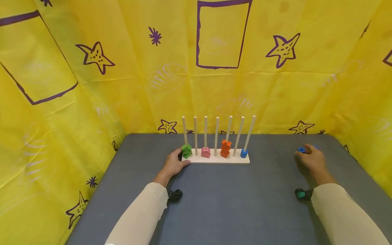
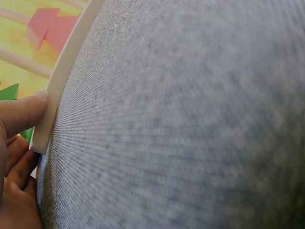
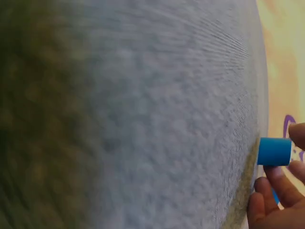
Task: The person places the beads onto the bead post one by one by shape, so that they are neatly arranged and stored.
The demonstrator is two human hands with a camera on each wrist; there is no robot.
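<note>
A wooden peg stacker (image 1: 218,161) with several upright pegs stands near the table's back. My left hand (image 1: 174,164) grips its left end; in the left wrist view the thumb (image 2: 26,112) lies on the base's edge. Beside that hand are green pieces (image 1: 186,151) on the leftmost peg. Further along are pink pieces (image 1: 206,152), an orange stack (image 1: 226,148) and a blue piece (image 1: 244,153) on the rightmost peg. Off to the right, my right hand (image 1: 313,160) pinches a blue cylindrical bead (image 3: 275,151) between thumb and finger. Another bit of blue (image 1: 316,147) shows behind this hand, mostly hidden.
The grey table (image 1: 232,197) ends at the back against a yellow curtain (image 1: 137,95) with purple drawings, which also hangs along both sides. Dark wrist straps (image 1: 175,195) with small devices hang under both sleeves.
</note>
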